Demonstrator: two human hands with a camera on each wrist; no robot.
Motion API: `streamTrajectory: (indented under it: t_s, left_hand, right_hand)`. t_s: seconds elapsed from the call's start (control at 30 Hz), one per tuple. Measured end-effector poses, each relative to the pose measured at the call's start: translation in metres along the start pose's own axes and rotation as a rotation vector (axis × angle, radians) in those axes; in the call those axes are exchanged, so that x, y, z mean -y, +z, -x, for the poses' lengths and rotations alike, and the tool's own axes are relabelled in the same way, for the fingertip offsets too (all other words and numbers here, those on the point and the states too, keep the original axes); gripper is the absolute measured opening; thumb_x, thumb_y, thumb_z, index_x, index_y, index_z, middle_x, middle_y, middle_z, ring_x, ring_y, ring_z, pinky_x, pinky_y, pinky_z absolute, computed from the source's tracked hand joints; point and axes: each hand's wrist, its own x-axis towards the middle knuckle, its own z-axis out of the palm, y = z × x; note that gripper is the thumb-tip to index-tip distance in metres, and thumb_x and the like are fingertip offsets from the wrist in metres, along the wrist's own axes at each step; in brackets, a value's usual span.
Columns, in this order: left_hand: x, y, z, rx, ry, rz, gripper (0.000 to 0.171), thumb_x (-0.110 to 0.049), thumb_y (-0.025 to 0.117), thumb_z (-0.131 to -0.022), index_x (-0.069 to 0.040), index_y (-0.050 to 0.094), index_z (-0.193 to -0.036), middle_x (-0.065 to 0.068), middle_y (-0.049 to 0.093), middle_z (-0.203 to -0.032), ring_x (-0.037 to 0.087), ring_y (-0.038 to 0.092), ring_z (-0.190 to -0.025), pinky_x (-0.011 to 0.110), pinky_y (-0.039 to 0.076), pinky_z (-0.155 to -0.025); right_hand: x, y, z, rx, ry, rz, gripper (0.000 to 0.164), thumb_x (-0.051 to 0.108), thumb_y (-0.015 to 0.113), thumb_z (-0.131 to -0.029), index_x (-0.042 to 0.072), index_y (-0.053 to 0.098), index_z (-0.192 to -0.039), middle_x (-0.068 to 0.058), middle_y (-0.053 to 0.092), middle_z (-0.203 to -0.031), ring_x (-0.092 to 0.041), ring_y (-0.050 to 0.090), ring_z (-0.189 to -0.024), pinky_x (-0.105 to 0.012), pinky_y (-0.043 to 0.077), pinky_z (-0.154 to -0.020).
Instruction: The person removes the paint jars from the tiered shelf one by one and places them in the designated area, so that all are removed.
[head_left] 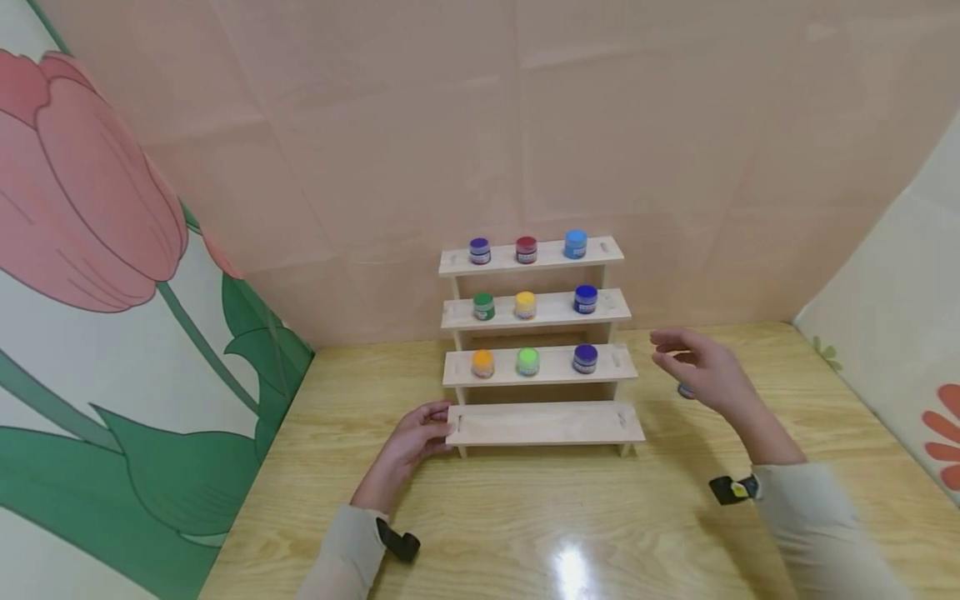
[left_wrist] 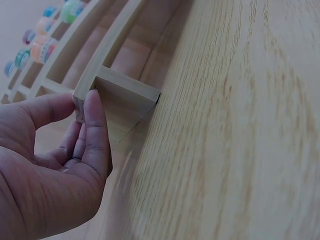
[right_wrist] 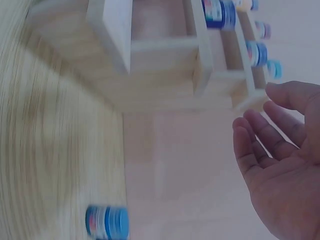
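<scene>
A pale wooden stepped rack (head_left: pixel 546 423) with tiers of shelves stands on the table. My left hand (head_left: pixel 416 435) pinches the left end of its lowest board between thumb and fingers, as the left wrist view (left_wrist: pixel 65 165) also shows. My right hand (head_left: pixel 701 367) hovers to the right of the rack, fingers loosely bent and holding nothing. Below it on the table, partly hidden, is a small blue-lidded paint jar (head_left: pixel 686 390). The upper shelves carry small paint jars, among them a light blue one (head_left: pixel 576 244), a green one (head_left: pixel 483 306) and an orange one (head_left: pixel 483 363).
The wood-grain table (head_left: pixel 480 517) extends around the rack. Behind it rises a beige covered wall (head_left: pixel 480 125). A wall with a tulip picture (head_left: pixel 112 192) borders the left side, and a white wall with a red flower (head_left: pixel 947 433) the right.
</scene>
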Motion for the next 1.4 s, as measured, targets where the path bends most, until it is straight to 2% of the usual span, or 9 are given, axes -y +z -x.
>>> streamTrajectory:
  t_s: [0.13,0.2,0.27,0.33,0.4,0.63,1.07,1.4]
  left_hand:
    - [0.0,0.0,-0.001,0.0,0.002,0.006,0.054,0.004,0.065,-0.092,0.007,0.048,-0.143,0.011,0.057,-0.115,0.016,0.064,-0.085,0.027,0.058,-0.067]
    - [0.0,0.001,0.0,-0.002,0.002,0.007,0.054,0.005,0.065,-0.092,0.007,0.049,-0.143,0.011,0.057,-0.115,0.016,0.064,-0.085,0.027,0.058,-0.067]
    - [-0.001,0.001,0.0,-0.005,0.004,0.005,0.053,0.004,0.065,-0.092,0.006,0.049,-0.143,0.012,0.058,-0.116,0.017,0.064,-0.086,0.027,0.058,-0.067]
    - [-0.001,0.001,0.0,-0.009,0.006,0.005,0.053,0.004,0.065,-0.092,0.006,0.049,-0.143,0.012,0.058,-0.116,0.017,0.064,-0.086,0.027,0.058,-0.068]
    - [-0.002,0.002,0.001,-0.011,0.008,0.006,0.053,0.004,0.065,-0.092,0.006,0.049,-0.143,0.012,0.058,-0.117,0.017,0.064,-0.086,0.027,0.058,-0.068]
    - [-0.002,0.002,-0.001,-0.02,-0.001,0.008,0.053,0.004,0.066,-0.092,0.005,0.051,-0.142,0.01,0.058,-0.115,0.016,0.063,-0.084,0.027,0.058,-0.067]
    - [-0.001,0.001,-0.001,-0.031,-0.012,-0.003,0.053,0.003,0.066,-0.092,0.004,0.051,-0.142,0.011,0.058,-0.117,0.017,0.064,-0.085,0.027,0.058,-0.068]
    - [0.001,0.002,0.002,-0.025,-0.003,0.01,0.054,0.004,0.066,-0.092,0.006,0.049,-0.143,0.01,0.058,-0.116,0.018,0.064,-0.084,0.027,0.059,-0.068]
  right_hand:
    - [0.012,0.012,-0.005,0.032,0.001,-0.019,0.036,0.018,0.065,-0.1,0.001,0.061,-0.131,-0.022,0.066,-0.124,-0.034,0.064,-0.109,-0.006,0.046,-0.085]
    - [0.017,0.018,-0.009,0.048,0.0,-0.033,0.036,0.018,0.066,-0.1,0.0,0.061,-0.131,-0.022,0.066,-0.124,-0.037,0.064,-0.11,-0.017,0.053,-0.088]
    - [0.022,0.025,-0.012,0.062,-0.014,-0.051,0.036,0.015,0.066,-0.099,-0.002,0.061,-0.13,-0.022,0.066,-0.125,-0.037,0.064,-0.109,-0.033,0.057,-0.091]
    - [0.025,0.03,-0.016,0.074,-0.031,-0.067,0.036,0.014,0.067,-0.099,-0.003,0.061,-0.13,-0.022,0.066,-0.124,-0.037,0.064,-0.109,-0.048,0.056,-0.092]
    - [0.028,0.036,-0.019,0.088,-0.038,-0.079,0.036,0.015,0.067,-0.099,-0.003,0.061,-0.13,-0.021,0.066,-0.124,-0.036,0.064,-0.109,-0.054,0.054,-0.093]
    - [0.039,0.047,-0.027,0.14,-0.016,-0.114,0.038,0.015,0.068,-0.098,0.0,0.06,-0.131,-0.021,0.064,-0.127,-0.038,0.064,-0.112,-0.053,0.055,-0.094]
    - [0.044,0.057,-0.031,0.199,0.055,-0.151,0.044,0.017,0.07,-0.097,0.001,0.057,-0.136,-0.021,0.061,-0.129,-0.04,0.06,-0.118,-0.053,0.053,-0.099]
    - [0.044,0.066,-0.035,0.228,0.105,-0.103,0.046,0.017,0.069,-0.097,0.004,0.056,-0.139,-0.021,0.059,-0.13,-0.04,0.059,-0.118,-0.055,0.051,-0.101]
